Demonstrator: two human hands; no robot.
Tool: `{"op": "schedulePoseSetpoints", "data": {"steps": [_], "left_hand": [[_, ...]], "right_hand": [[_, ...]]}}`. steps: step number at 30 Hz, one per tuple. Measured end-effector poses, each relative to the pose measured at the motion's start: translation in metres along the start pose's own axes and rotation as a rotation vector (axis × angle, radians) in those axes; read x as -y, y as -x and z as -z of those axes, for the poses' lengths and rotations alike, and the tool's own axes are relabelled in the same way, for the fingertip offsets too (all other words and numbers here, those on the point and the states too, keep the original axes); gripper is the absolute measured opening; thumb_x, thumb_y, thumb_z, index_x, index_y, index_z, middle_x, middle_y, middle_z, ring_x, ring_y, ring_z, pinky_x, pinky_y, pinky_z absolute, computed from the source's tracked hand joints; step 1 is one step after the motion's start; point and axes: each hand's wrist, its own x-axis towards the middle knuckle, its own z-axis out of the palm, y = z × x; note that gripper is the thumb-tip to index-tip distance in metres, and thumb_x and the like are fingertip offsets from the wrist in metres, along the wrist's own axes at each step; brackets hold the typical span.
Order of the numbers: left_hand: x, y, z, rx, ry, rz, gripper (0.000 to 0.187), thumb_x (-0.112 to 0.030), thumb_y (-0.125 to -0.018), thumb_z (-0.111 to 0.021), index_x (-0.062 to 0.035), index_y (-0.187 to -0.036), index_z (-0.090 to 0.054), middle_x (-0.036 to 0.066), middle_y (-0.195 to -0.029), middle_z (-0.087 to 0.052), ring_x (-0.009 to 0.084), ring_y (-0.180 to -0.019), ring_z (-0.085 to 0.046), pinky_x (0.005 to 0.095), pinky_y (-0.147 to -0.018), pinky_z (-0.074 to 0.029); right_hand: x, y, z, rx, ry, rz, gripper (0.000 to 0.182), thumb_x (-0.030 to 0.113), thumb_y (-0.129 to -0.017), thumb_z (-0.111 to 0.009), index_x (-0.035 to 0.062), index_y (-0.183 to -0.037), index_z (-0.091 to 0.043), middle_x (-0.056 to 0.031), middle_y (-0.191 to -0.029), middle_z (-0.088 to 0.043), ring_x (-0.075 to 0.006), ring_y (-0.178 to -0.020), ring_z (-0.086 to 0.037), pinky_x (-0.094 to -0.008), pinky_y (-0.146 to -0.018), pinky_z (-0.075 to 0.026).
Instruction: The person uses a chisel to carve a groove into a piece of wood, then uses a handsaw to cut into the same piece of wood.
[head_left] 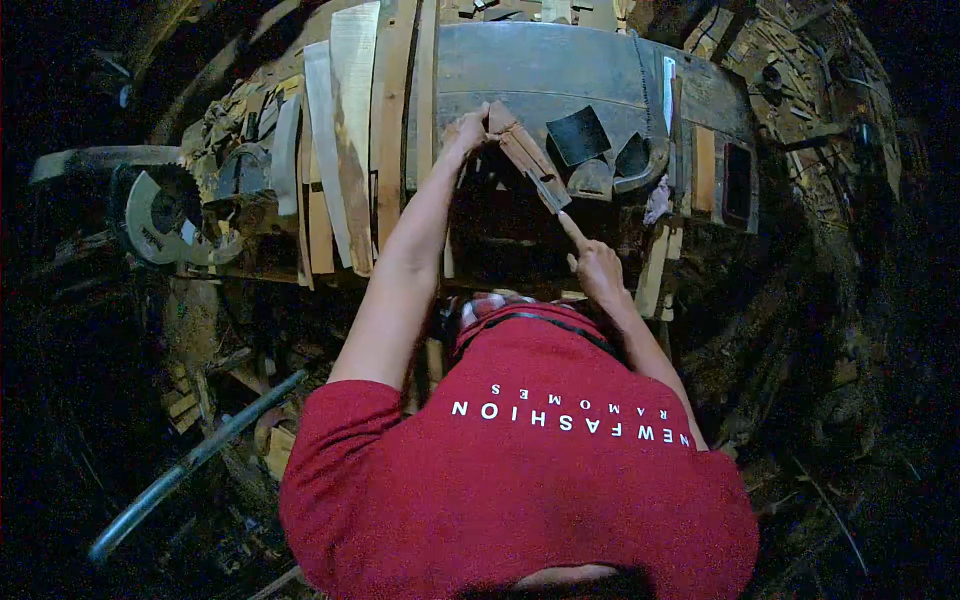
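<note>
Now we've got our left hand [466, 130] clamped on the top end of a wooden strip [524, 155] lying slanted on the grey workbench [560, 70], while our right hand [592, 262] touches its lower end with one outstretched fingertip, hands apart.

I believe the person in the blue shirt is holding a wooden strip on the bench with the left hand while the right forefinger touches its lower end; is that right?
Not quite: the shirt is red, as the head view shows. The rest stands: the left hand holds the wooden strip on the bench, and the right hand points at its lower end.
</note>
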Motion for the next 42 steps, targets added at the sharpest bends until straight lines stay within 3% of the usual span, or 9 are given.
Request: {"op": "schedulePoseSetpoints", "data": {"steps": [4,7,10,15,17,20,30,38,42], "left_hand": [[-0.022,0.008,0.002,-0.013,-0.172,0.098,0.047,-0.043,-0.083,-0.056,-0.0078,-0.114,-0.053,0.015,-0.09,-0.064,0.0238,-0.081,-0.062,0.0399,-0.069,-0.049],[0.072,-0.052,-0.022,-0.014,0.368,0.179,0.05,-0.044,-0.088,-0.046,0.0006,-0.11,-0.054,0.013,-0.093,-0.062,0.0226,-0.08,-0.062,0.0337,-0.067,-0.052],[0.093,-0.062,-0.022,0.013,0.176,0.099,0.055,-0.044,-0.091,-0.039,0.0056,-0.108,-0.054,0.011,-0.099,-0.059,0.0212,-0.084,-0.061,0.0297,-0.068,-0.054],[0.027,-0.018,-0.019,0.068,0.545,0.282,0.053,-0.043,-0.091,-0.04,0.0056,-0.11,-0.052,0.013,-0.102,-0.06,0.0218,-0.088,-0.06,0.0303,-0.071,-0.052],[0.108,-0.064,-0.017,-0.053,-0.457,-0.113,0.053,-0.042,-0.091,-0.041,0.0067,-0.111,-0.051,0.016,-0.101,-0.061,0.0227,-0.088,-0.061,0.0346,-0.073,-0.05],[-0.018,0.004,0.001,0.025,0.169,0.169,0.052,-0.044,-0.088,-0.046,0.0022,-0.111,-0.054,0.017,-0.103,-0.061,0.0233,-0.093,-0.059,0.0365,-0.077,-0.048],[-0.018,0.003,0.006,-0.023,-0.319,0.34,0.065,-0.062,-0.086,-0.021,-0.0173,-0.109,-0.061,0.013,-0.11,-0.06,0.0296,-0.105,-0.053,0.0428,-0.092,-0.035],[0.152,-0.084,-0.036,-0.008,0.023,-0.09,0.061,-0.038,-0.072,-0.068,-0.008,-0.121,-0.045,0.019,-0.1,-0.059,0.0381,-0.093,-0.056,0.0435,-0.073,-0.047],[0.142,-0.079,-0.032,-0.048,-0.012,-0.098,0.052,-0.038,-0.076,-0.065,-0.0106,-0.117,-0.05,0.019,-0.092,-0.062,0.0366,-0.092,-0.057,0.0417,-0.071,-0.047]], "right_hand": [[0.004,-0.003,0.007,0.038,-0.024,-0.029,0.066,0.011,-0.075,-0.056,0.0296,-0.134,-0.031,-0.022,-0.081,-0.061,-0.0396,-0.076,-0.059,-0.0488,-0.066,-0.046],[0.0,-0.004,0.001,0.037,-0.145,-0.024,0.065,0.013,-0.076,-0.056,0.0306,-0.134,-0.03,-0.0217,-0.082,-0.061,-0.04,-0.078,-0.059,-0.0483,-0.068,-0.046],[-0.017,-0.018,-0.016,-0.071,-0.43,0.155,0.059,0.015,-0.079,-0.057,0.0265,-0.132,-0.035,-0.0256,-0.086,-0.059,-0.0417,-0.077,-0.056,-0.0475,-0.069,-0.045],[0.008,-0.015,0.013,0.011,-0.221,0.023,0.056,0.014,-0.079,-0.057,0.0258,-0.131,-0.038,-0.0259,-0.081,-0.058,-0.0414,-0.075,-0.057,-0.047,-0.067,-0.044],[0.012,-0.01,0.019,0.067,-0.169,-0.042,0.057,0.014,-0.078,-0.058,0.0258,-0.131,-0.039,-0.0257,-0.078,-0.058,-0.0417,-0.074,-0.057,-0.047,-0.066,-0.044],[0.004,0.0,0.015,0.068,-0.112,0.005,0.062,0.017,-0.077,-0.058,0.0297,-0.133,-0.033,-0.0232,-0.081,-0.06,-0.0387,-0.076,-0.059,-0.0472,-0.069,-0.047],[0.007,-0.008,0.017,0.079,-0.111,-0.031,0.065,0.012,-0.075,-0.059,0.0298,-0.133,-0.034,-0.0232,-0.075,-0.059,-0.0398,-0.074,-0.058,-0.0473,-0.066,-0.047],[-0.011,-0.028,-0.014,-0.133,-0.523,0.2,0.062,0.013,-0.076,-0.058,0.0299,-0.131,-0.036,-0.0227,-0.079,-0.06,-0.0396,-0.076,-0.059,-0.0462,-0.068,-0.047],[0.003,-0.013,0.01,0.045,-0.175,-0.038,0.063,0.014,-0.076,-0.059,0.0316,-0.131,-0.035,-0.0223,-0.08,-0.06,-0.0391,-0.077,-0.059,-0.0474,-0.067,-0.047]]}}
